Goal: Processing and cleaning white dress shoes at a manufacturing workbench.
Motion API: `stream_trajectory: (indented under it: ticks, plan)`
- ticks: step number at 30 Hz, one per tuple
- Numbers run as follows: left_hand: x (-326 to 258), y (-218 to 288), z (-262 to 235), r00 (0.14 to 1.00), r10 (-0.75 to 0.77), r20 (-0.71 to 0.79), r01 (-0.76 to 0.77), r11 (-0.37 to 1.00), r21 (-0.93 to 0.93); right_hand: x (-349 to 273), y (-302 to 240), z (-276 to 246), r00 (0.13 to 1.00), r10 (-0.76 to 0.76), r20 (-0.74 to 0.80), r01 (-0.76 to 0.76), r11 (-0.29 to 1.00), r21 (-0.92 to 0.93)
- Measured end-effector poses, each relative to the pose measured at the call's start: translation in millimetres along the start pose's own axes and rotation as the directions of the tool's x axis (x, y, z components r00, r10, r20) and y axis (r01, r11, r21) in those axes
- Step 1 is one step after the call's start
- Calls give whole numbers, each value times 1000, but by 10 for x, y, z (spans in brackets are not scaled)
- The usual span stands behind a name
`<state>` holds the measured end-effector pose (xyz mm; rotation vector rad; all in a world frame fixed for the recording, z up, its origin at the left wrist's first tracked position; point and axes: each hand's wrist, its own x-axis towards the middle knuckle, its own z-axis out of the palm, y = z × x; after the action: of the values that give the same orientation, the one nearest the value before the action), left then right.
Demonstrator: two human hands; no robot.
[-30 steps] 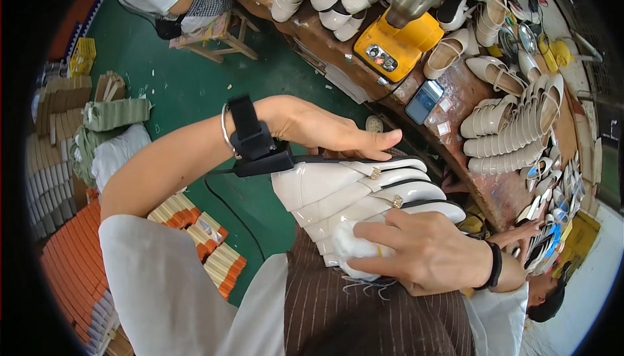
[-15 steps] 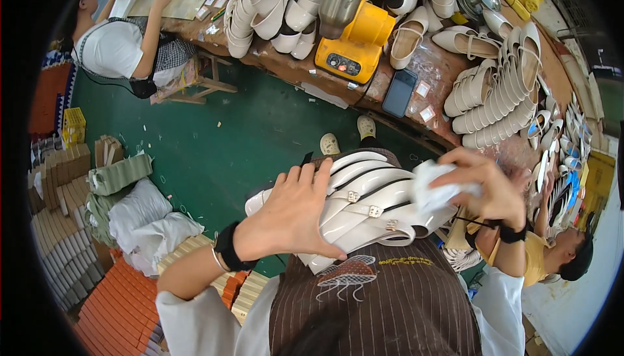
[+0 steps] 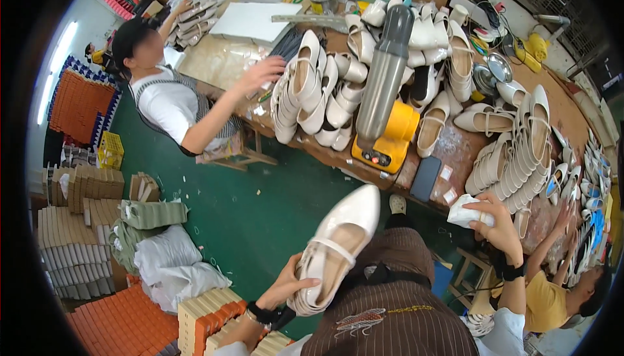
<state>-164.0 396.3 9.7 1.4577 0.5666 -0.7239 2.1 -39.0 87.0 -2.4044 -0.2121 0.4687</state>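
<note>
My left hand [image 3: 286, 286] is closed round the heel end of a nested stack of glossy cream strap shoes [image 3: 344, 226]. The stack is held up in front of me, toe pointing away and to the right, with the top shoe's beige insole and strap facing me. How many shoes lie beneath is hidden. Apart from the shoes, off to the right, my right hand [image 3: 497, 226] pinches a crumpled white cloth or tissue [image 3: 469, 212] near the bench edge.
On the bench stand a yellow machine [image 3: 383, 151] with a grey metal tube [image 3: 387, 73], a dark phone [image 3: 426, 178] and stacked cream shoes [image 3: 507, 161]. Co-workers sit at left [image 3: 172, 106] and right [image 3: 546, 297]. Box stacks [image 3: 117, 317] and white sacks [image 3: 169, 258] stand at left.
The shoe stack has swung from lying across my lap to toe-forward, insole showing. My right hand and the cloth have moved off the shoes to the right. The view has tilted up.
</note>
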Motion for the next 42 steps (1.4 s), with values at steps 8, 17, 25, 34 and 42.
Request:
stream_trajectory:
  ticks: [8,17,25,34,42]
  plan:
    - [29,353,-239,961,68,-267,-198,843,-500,569,482,-103,913,37,-405,76,963,259]
    - [228,1153,25,853,109,-510,-450,647,-615,2503,1571,-1301,505,8,-863,23,999,23]
    - [534,1685,292,749,274,-604,-598,672,-437,3210,2576,-1116,828,-8,-561,55,996,67]
    - [1789,3072,-211,629,519,-579,-667,743,-59,1298,1744,-694,933,186,-309,8,847,532]
    - [3976,2809,-1382,669,656,-350,-180,600,780,28,987,138,767,494,-409,-150,758,635]
